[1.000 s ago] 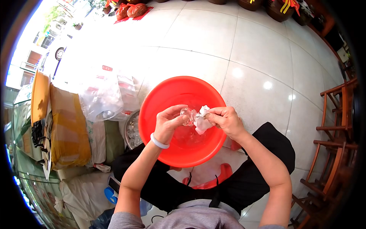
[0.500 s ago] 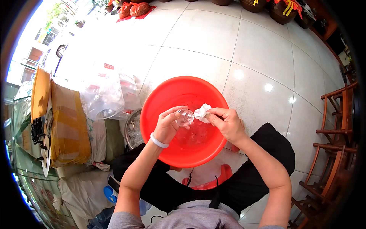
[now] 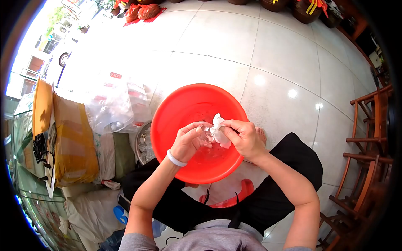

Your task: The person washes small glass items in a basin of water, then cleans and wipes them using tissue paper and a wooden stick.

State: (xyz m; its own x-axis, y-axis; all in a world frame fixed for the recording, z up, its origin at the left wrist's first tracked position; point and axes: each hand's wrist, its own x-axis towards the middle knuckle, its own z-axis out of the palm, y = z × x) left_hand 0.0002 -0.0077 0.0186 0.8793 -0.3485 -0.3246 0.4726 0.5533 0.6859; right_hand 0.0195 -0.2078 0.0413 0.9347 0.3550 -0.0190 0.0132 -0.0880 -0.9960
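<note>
Over a red basin (image 3: 171, 157), my left hand (image 3: 188, 140) is closed on a small clear glass (image 3: 204, 133). A white cloth (image 3: 217, 129) is pinched in my right hand (image 3: 245, 137) and touches the right side of the glass, covering part of it. Below them the basin's floor shows some clear shapes, too faint to make out. To the left of the basin stands a metal bowl (image 3: 139, 144) with several clear glass pieces in it.
Clear plastic bags (image 3: 111, 106) lie beyond the metal bowl. A taped carton (image 3: 75, 142) and sacks (image 3: 123, 154) stand at the left. Wooden chairs (image 3: 368, 140) are at the right edge. Dark pots (image 3: 303, 12) line the far side of the tiled floor.
The cloth has moved from beside the glass back against it, and it now hangs lower. Both hands stay over the basin, still holding the glass and the cloth.
</note>
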